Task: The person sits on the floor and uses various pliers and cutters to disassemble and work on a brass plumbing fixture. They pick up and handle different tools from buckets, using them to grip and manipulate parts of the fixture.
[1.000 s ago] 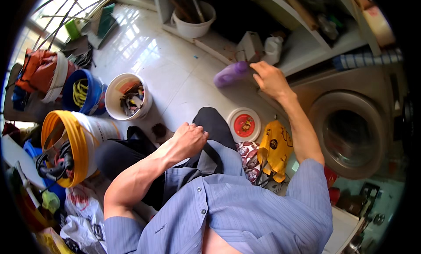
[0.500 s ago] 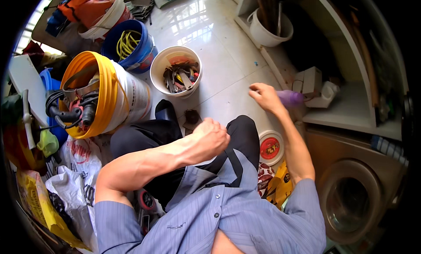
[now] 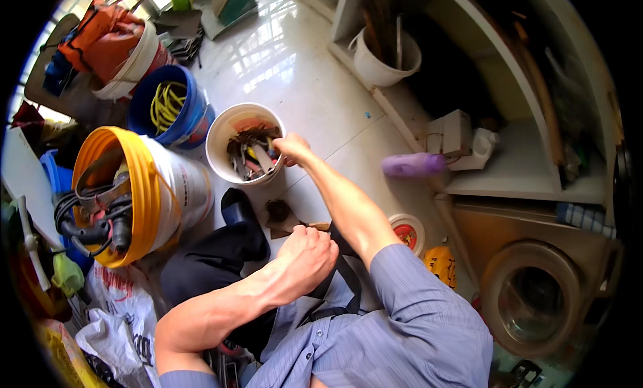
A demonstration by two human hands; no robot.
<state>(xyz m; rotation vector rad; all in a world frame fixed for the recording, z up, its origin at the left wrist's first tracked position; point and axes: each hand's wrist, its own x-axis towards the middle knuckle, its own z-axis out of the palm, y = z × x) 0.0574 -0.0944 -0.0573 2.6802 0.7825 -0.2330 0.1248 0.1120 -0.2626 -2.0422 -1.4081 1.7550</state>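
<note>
My right hand [image 3: 291, 149] is closed on the right rim of a white bucket [image 3: 222, 123], which holds a jumble of metal and coloured hand tools [image 3: 258, 155]. My left hand [image 3: 305, 259] is closed over my lap, its knuckles up; what it holds, if anything, is hidden. A small wooden-coloured piece [image 3: 319, 225] shows just beyond it. Left of the white bucket stand a blue bucket [image 3: 144, 120] with yellow hose and a yellow-rimmed bucket [image 3: 167, 200] with corded power tools.
A purple bottle [image 3: 412, 165] lies at the right beside a shelf unit [image 3: 509, 157], above a washing machine [image 3: 485, 230]. A round lid [image 3: 415, 224] is by my right arm. Orange bags [image 3: 107, 43] in a bucket stand upper left; plastic sacks [image 3: 114, 328] lie lower left.
My right hand has moved left from near the purple bottle to the white bucket's rim and closed on it. My left hand stays closed over my lap. The view has shifted.
</note>
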